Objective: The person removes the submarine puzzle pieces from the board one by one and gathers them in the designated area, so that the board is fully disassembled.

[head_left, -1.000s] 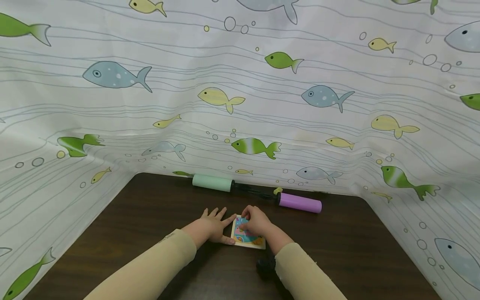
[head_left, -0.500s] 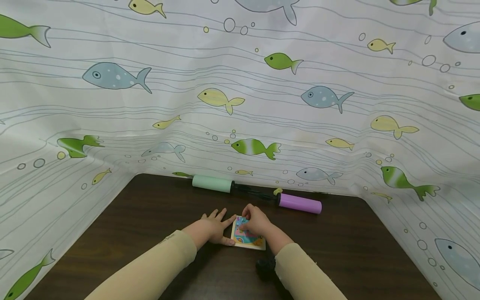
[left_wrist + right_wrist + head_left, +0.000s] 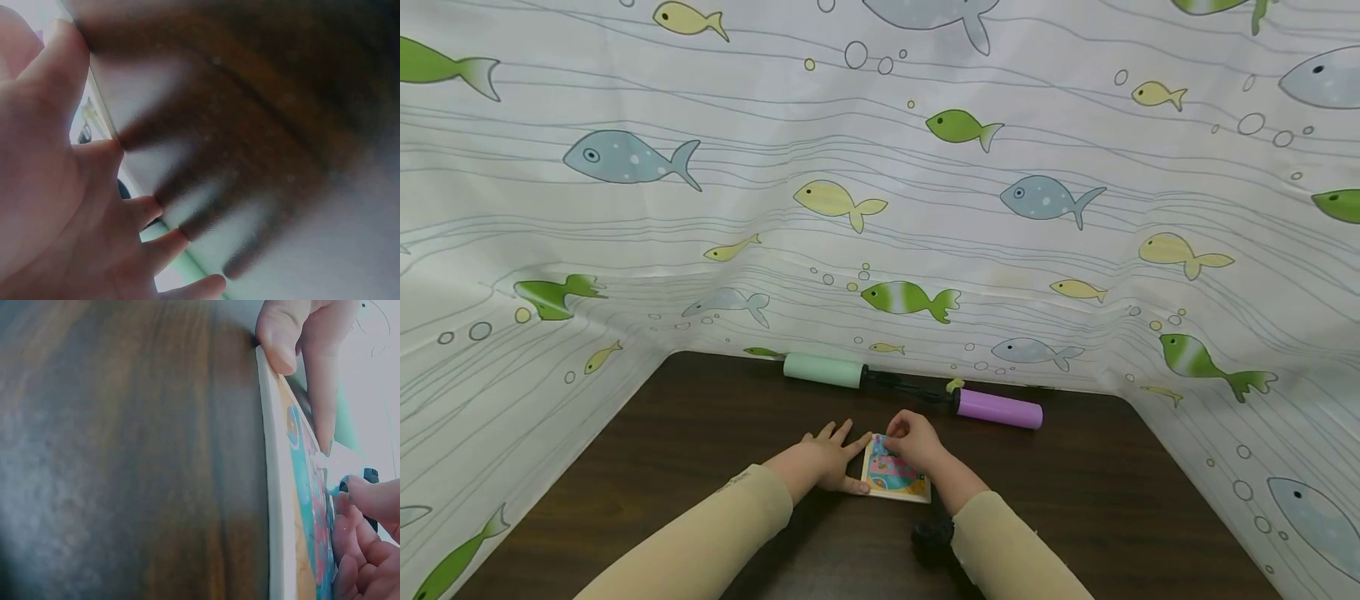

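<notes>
A small square puzzle board (image 3: 891,485) with a bright pink, blue and orange picture lies on the dark table. My left hand (image 3: 826,460) rests flat at its left side, fingers spread, with thumb and forefinger at the board's edge. Over the board's upper part, my right hand (image 3: 917,442) pinches a small pale puzzle piece (image 3: 340,464) between thumb and fingers. The right wrist view shows this piece tilted up, close over the picture. In the left wrist view, the spread fingers (image 3: 100,156) touch the glossy tabletop.
Behind the board, by the back edge of the table (image 3: 715,433), lie a mint-green tube (image 3: 823,370) and a purple tube (image 3: 1000,408) with black ends. White sheeting (image 3: 760,275) printed with fish surrounds the table. A dark object (image 3: 931,533) sits by the right cuff.
My right thumb has moved up toward the fingertips, uncovering more of the board's picture. My left hand stays in place, and the head view has tilted slightly.
</notes>
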{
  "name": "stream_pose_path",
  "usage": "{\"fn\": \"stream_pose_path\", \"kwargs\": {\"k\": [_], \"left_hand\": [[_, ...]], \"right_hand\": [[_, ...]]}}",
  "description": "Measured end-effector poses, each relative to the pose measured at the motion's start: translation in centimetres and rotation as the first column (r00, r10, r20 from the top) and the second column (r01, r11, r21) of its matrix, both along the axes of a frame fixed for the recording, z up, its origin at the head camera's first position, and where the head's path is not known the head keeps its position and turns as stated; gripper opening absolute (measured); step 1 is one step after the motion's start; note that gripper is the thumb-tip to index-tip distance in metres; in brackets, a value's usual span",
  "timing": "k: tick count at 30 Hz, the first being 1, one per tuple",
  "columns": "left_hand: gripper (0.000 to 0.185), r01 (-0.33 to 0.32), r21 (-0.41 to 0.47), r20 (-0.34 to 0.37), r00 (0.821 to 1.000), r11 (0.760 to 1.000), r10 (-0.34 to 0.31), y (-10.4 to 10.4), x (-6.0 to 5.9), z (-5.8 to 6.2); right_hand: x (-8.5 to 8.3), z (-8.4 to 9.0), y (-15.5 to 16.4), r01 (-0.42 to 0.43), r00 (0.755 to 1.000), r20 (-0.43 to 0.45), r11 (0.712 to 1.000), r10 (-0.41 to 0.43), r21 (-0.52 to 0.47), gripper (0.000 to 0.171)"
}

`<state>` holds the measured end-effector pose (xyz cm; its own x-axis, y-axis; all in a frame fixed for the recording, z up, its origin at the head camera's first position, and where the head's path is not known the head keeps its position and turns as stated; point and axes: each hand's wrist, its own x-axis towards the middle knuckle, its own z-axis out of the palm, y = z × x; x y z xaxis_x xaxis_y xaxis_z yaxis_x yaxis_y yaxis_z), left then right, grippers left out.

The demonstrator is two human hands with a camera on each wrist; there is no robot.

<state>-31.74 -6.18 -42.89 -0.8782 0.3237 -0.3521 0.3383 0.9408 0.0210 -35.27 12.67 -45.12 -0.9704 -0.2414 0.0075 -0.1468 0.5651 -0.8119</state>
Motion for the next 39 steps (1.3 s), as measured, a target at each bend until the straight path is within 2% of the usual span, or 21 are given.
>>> {"fn": "stream_pose_path", "kwargs": {"k": [5,9,12,19,26,34,39], "left_hand": [[0.091,-0.005,0.011,-0.006,1.0,1.0,0.005,0.0,0.2,0.0],[0.091,-0.011,0.024,-0.005,1.0,1.0,0.011,0.1,0.3,0.1],[0.091,-0.011,0.028,-0.007,1.0,1.0,0.012,0.3,0.4,0.0],[0.091,-0.02,0.03,-0.008,1.0,0.999,0.02,0.2,0.3,-0.1],[0.092,-0.026,0.022,-0.015,1.0,0.999,0.027,-0.1,0.2,-0.5],[0.091,-0.024,0.028,-0.02,1.0,0.999,0.024,0.0,0.1,-0.2],[0.092,-0.022,0.034,-0.011,1.0,0.999,0.022,0.1,0.2,0.0]], "right_hand": [[0.3,0.0,0.2,0.056,0.998,0.031,0.995,-0.054,-0.08,0.009],[0.5,0.4,1.0,0.081,0.994,0.091,0.976,-0.064,-0.201,0.014],[0.5,0.9,2.1,0.095,0.99,0.128,0.967,-0.066,-0.237,0.017],[0.1,1.8,6.1,0.153,0.987,0.078,0.979,-0.144,-0.135,0.007],[-0.1,1.1,9.5,0.206,0.974,0.105,0.978,-0.203,-0.02,0.007],[-0.3,0.8,11.4,0.235,0.967,0.083,0.971,-0.239,0.05,0.008],[-0.4,0.5,11.8,0.268,0.962,0.015,0.957,-0.271,0.107,0.006]]}}
